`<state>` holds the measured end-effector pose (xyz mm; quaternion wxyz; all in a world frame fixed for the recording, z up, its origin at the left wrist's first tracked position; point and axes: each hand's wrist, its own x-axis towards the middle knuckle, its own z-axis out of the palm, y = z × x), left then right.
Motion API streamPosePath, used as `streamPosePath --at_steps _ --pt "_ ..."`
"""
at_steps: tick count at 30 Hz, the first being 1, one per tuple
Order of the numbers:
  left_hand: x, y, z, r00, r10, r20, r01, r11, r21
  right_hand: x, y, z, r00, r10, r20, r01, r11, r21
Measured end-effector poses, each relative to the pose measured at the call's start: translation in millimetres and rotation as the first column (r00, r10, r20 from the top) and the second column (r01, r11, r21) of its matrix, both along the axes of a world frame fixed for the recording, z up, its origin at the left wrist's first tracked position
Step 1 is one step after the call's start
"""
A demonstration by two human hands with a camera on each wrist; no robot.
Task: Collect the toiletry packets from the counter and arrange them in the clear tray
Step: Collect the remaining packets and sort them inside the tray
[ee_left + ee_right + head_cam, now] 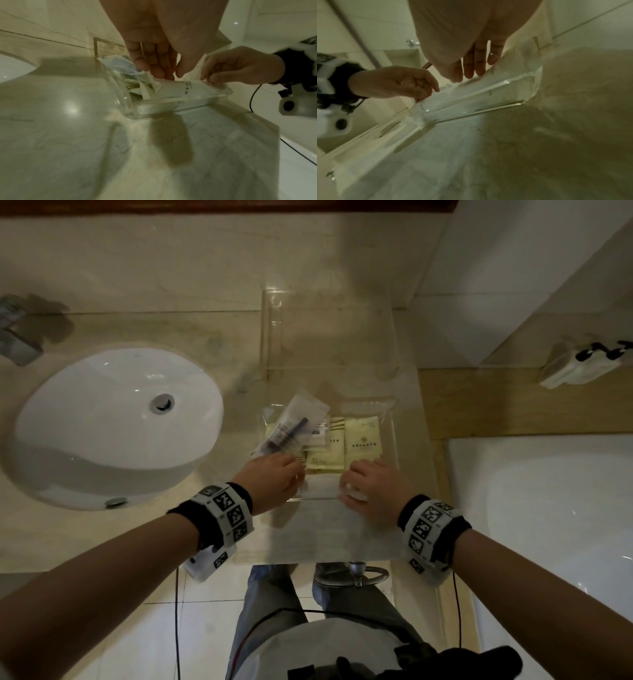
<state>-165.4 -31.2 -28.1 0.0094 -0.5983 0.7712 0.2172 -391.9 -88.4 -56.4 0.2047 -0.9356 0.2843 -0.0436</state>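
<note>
left hand (pixel 274 479): fingers extended, tips on clear comb packet (pixel 291 429) | right hand (pixel 371 486): fingers extended on yellow packets (pixel 361 436) | clear tray (pixel 394 419) on counter (pixel 120 542), sink (pixel 113 422) left

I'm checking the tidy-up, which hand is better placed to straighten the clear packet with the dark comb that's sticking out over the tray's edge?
Left, probably. The left hand is at the comb packet, which overhangs the clear tray on the sink side; the right hand is at the opposite near corner.
</note>
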Motion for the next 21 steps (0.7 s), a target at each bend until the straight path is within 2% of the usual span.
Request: streamPosePath --at_steps 3,7,9,12,15,21 --pt "-2 -5 -1 0.994 0.108 0.013 -0.108 0.991 0.074 -3 -4 -2 0.987 -0.144 0.077 0.136 0.985 0.102" --pt "-1 -11 -7 0.998 0.032 0.061 -0.037 0.996 0.086 -3 -8 0 0.983 -0.185 -0.006 0.184 0.974 0.135" --pt "-3 -12 -8 0.997 0.016 0.071 -0.021 0.997 0.073 -2 -8 2 0.98 -0.2 0.0 0.198 0.969 0.149" --pt "-6 -11 -10 0.996 -0.036 0.08 0.035 0.999 0.011 4 -12 4 0.941 -0.337 -0.004 0.335 0.932 0.138" --pt "-10 -11 -12 0.994 -0.05 0.097 0.053 0.998 -0.034 9 -20 9 0.875 -0.446 -0.188 0.478 0.857 0.193" --pt "-22 -20 -11 0.995 -0.047 0.086 0.042 0.997 0.058 17 -33 18 0.819 -0.383 -0.427 0.494 0.849 0.186"
